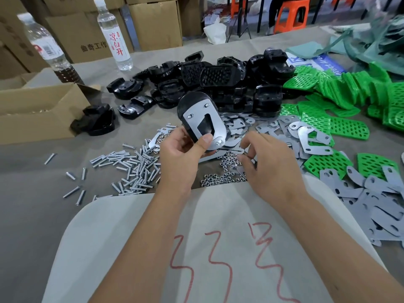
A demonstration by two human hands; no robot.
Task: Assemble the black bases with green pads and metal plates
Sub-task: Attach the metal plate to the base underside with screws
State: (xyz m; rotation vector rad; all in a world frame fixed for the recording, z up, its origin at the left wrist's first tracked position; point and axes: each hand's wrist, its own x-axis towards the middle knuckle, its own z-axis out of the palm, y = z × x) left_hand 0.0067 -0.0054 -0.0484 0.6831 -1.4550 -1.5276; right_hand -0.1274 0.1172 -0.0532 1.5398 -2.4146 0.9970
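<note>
My left hand grips a black base held upright above the table, thumb pressed on the metal plate that lies on its face. Three screw ends stick through the plate. My right hand hovers over the pile of small nuts, fingers curled downward toward them; whether it pinches one I cannot tell. A heap of black bases sits behind, green pads lie to the right, and loose metal plates lie between them.
Several screws are scattered left of my hands. An open cardboard box and two water bottles stand at the left. Grey flat plates are piled at the right. A white sheet with red marks covers the near edge.
</note>
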